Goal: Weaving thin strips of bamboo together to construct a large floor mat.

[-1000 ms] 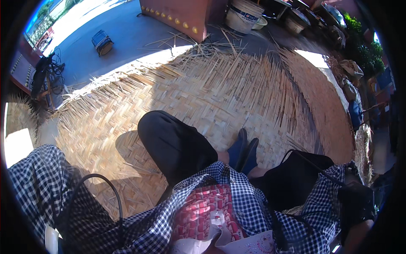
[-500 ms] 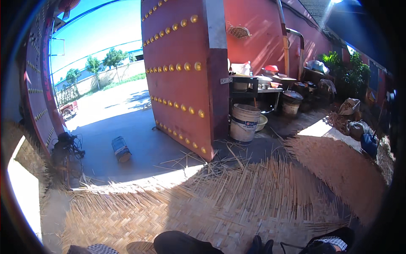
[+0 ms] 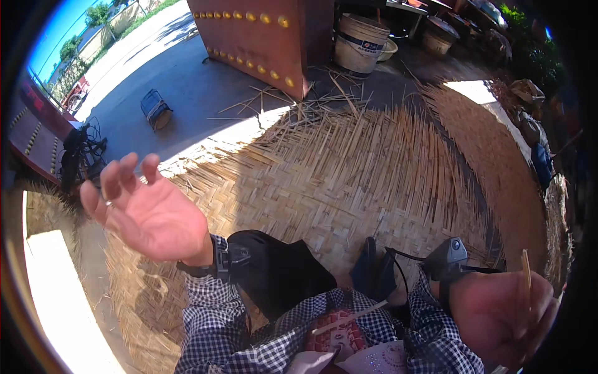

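My left hand [image 3: 149, 215] is raised above the left part of a woven reed mat [image 3: 293, 193], palm turned up and fingers spread, with nothing in it. At the lower right my right hand [image 3: 498, 311] is closed, and a thin reed strip [image 3: 527, 277] sticks up out of it. Another pale strip [image 3: 349, 318] lies across the front of my checked clothing. The mat has a tight zigzag weave near me and loose, unwoven strip ends along its far side. My knee [image 3: 274, 268] and dark shoes [image 3: 372, 268] rest over its near part.
A studded red door [image 3: 249, 37] stands at the far edge, with loose strips [image 3: 268, 103] scattered at its foot. Beyond lie a blue-wrapped bundle [image 3: 154, 109] and a white bucket [image 3: 359, 47]. Another mat [image 3: 498, 156] spreads to the right. Black cables [image 3: 84, 149] sit at left.
The view has tilted downward. Both hands have come up into sight, the left one open and the right one with a reed strip; before, only sleeve parts showed at the lower edge.
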### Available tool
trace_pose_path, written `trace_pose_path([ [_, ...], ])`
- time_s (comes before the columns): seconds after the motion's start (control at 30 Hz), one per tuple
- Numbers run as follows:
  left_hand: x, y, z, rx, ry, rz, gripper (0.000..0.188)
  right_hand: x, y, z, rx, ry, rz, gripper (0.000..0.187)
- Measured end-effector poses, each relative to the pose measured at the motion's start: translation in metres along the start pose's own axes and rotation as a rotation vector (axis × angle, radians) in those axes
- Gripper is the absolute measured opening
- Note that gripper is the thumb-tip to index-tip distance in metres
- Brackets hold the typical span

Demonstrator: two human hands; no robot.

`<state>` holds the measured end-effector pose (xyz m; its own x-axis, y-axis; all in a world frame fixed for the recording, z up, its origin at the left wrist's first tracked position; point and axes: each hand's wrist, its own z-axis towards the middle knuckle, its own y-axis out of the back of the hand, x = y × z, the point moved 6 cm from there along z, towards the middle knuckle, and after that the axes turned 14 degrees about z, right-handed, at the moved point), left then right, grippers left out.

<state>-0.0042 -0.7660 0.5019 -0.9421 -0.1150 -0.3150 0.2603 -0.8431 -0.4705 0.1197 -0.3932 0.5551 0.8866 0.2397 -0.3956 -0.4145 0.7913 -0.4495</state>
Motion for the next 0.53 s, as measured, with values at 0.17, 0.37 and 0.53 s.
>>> trace_pose_path([
  [0.17,0.275,0.083,-0.092,0.313,0.853,0.512,0.035,-0.083,0.088,-0.161,0.049,-0.809,-0.264,0.026],
  [0.37,0.448,0.131,-0.197,0.742,1.363,0.884,0.031,-0.084,0.211,-0.359,0.114,-1.849,-0.709,0.026],
  [0.53,0.548,0.092,-0.238,1.128,0.686,0.975,0.042,-0.113,0.256,-0.382,0.529,-1.987,-0.822,0.024],
])
